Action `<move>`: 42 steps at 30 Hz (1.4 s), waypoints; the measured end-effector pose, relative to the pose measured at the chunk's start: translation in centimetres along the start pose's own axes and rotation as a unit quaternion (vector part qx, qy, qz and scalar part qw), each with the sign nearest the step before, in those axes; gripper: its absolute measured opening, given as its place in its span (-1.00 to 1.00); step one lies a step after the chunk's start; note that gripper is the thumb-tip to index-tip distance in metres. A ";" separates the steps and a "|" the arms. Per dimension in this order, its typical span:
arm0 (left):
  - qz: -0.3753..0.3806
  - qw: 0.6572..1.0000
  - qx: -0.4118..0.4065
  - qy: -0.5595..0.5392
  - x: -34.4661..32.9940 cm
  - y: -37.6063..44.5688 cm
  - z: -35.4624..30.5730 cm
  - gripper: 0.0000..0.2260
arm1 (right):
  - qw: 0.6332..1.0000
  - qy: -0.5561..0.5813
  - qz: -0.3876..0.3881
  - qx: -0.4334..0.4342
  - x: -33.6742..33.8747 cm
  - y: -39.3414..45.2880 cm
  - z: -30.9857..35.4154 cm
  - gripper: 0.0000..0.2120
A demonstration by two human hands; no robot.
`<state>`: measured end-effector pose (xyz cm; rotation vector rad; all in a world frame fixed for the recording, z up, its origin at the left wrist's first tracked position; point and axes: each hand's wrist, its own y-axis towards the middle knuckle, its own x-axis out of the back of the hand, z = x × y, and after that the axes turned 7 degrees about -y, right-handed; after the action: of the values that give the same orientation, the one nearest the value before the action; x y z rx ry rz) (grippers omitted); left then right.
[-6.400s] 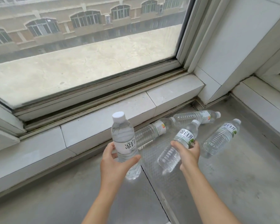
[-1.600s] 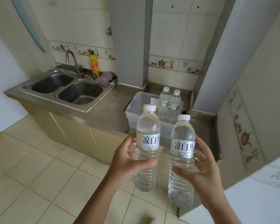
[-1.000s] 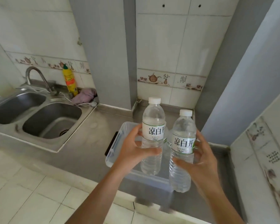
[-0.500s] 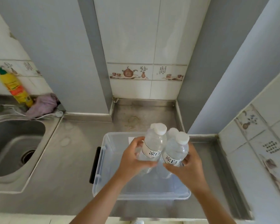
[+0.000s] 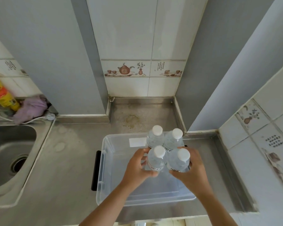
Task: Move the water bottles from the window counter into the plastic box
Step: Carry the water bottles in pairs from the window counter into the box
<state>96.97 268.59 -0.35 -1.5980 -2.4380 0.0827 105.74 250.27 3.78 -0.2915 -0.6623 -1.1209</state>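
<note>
Inside the plastic box [image 5: 104,162], both gripped bottles [image 5: 155,160] now sit lower, beside two others [image 5: 155,137].

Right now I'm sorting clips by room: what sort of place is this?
Likely a home kitchen: a steel sink set in a metal counter, teapot-patterned wall tiles, and a yellow squeeze bottle beside it.

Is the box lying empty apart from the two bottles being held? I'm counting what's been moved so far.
No: two more capped bottles stand upright in the plastic box, just behind the two that the hands grip.
</note>
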 end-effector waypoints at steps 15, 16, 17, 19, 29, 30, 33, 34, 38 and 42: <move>0.001 0.994 -0.022 0.107 0.0 -0.2 0.8 -0.40 | 0.996 -0.090 0.017 -0.021 0.3 -1.1 0.5 -0.33; 0.005 0.995 -0.022 0.099 0.0 -0.2 0.8 -0.41 | 0.996 -0.089 0.015 -0.027 0.3 -1.2 0.6 -0.33; 0.009 0.996 -0.022 0.091 0.1 -0.1 0.9 -0.41 | 0.996 -0.085 0.014 -0.033 0.3 -1.3 0.7 -0.32; 0.016 0.997 -0.023 0.077 0.3 0.0 1.1 -0.39 | 0.996 -0.071 0.017 -0.043 0.3 -1.4 0.8 -0.29; 0.001 0.998 -0.064 0.023 2.7 -2.5 -1.8 -0.26 | 0.991 -0.136 -0.004 -0.022 2.6 -4.4 2.1 -0.19; -0.001 0.997 -0.072 0.016 3.1 -3.1 -2.5 -0.25 | 0.991 -0.127 -0.013 -0.025 3.1 -5.1 2.3 -0.18; 0.007 0.995 -0.101 0.011 3.4 -5.1 -4.6 -0.24 | 0.993 -0.098 -0.050 -0.033 4.9 -7.5 2.9 -0.18; 0.012 0.993 -0.113 0.017 3.3 -5.8 -5.3 -0.23 | 0.993 -0.093 -0.060 -0.037 5.5 -8.5 3.1 -0.19; 0.031 0.977 -0.187 0.101 1.4 -8.5 -7.5 -0.31 | 0.989 -0.097 -0.104 -0.050 8.3 -12.6 3.3 -0.25; 0.058 0.937 -0.267 0.216 -2.1 -11.5 -9.1 -0.37 | 0.978 -0.149 -0.133 -0.054 11.6 -18.0 3.4 -0.32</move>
<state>89.46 261.32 10.16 -1.7187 -2.1127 -0.8876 91.53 235.94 11.66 -0.4804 -0.9262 -1.3867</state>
